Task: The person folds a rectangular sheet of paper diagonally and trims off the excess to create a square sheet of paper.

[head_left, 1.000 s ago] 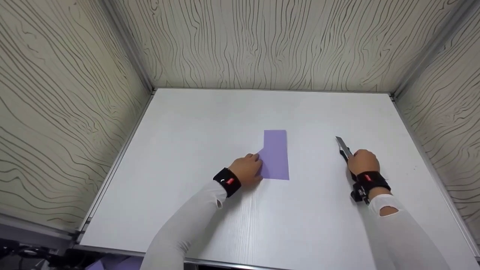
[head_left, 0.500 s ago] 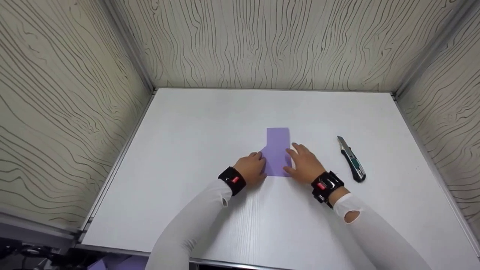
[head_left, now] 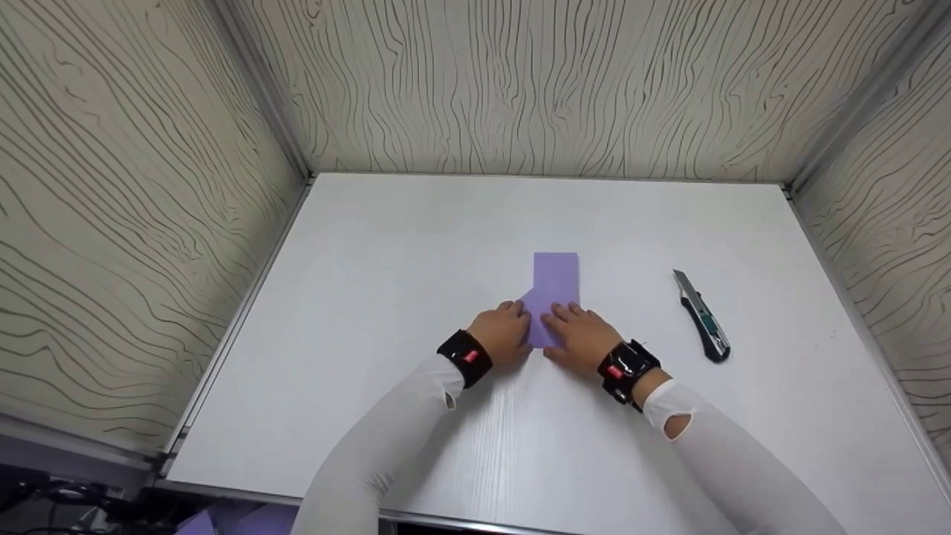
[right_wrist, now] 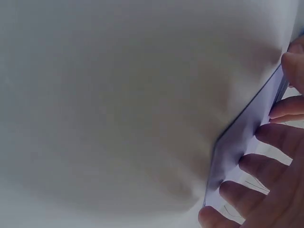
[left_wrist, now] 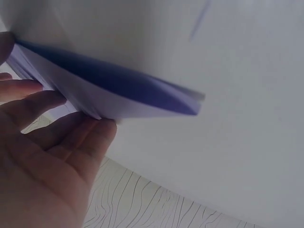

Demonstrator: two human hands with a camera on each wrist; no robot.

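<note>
A folded sheet of purple paper (head_left: 556, 276) lies on the white table in front of me, with a flap sticking out at its left. My left hand (head_left: 504, 336) rests its fingertips on that left flap. In the left wrist view, the folded paper (left_wrist: 128, 90) gapes between its layers beside the extended fingers (left_wrist: 97, 142). My right hand (head_left: 583, 338) lies with spread fingers on the lower right part of the sheet, pressing it. The right wrist view has its fingertips along the paper (right_wrist: 232, 147). To the right lies a utility knife (head_left: 703, 318), blade out, touched by neither hand.
The white table (head_left: 416, 238) has patterned walls (head_left: 490, 89) at its back and sides. Below its front left edge, more purple paper (head_left: 256, 520) and dark cables (head_left: 67, 494) are partly in view.
My right hand has let go of the utility knife, leaving it on the table, and has moved left onto the paper. The left hand has stayed on the flap.
</note>
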